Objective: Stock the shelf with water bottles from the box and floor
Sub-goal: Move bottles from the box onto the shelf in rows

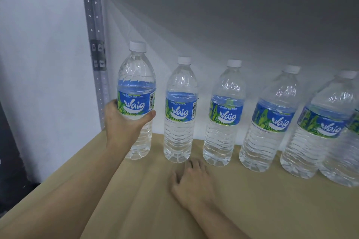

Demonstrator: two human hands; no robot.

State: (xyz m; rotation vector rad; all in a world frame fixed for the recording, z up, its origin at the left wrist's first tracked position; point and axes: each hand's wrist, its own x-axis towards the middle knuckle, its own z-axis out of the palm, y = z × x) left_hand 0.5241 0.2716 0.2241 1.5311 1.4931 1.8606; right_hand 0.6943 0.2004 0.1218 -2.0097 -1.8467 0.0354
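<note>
Left hand (124,120) clamped round leftmost bottle (137,101), upright on tan shelf board (252,209) beside grey upright post (95,31). Right hand (191,180) flat on board, fingers spread, empty. White wall (213,25) behind.

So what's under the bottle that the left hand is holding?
The light wooden shelf board. The leftmost bottle in the left hand seems to stand on it; the forearm covers part of its base.

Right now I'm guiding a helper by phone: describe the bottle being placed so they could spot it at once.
Find the grey perforated upright at the left end of the wooden shelf. The bottle being placed stands beside it, leftmost in the row of Waig water bottles. It alone has a hand on it: the left hand wraps its label, while the right hand rests flat on the shelf.
</note>
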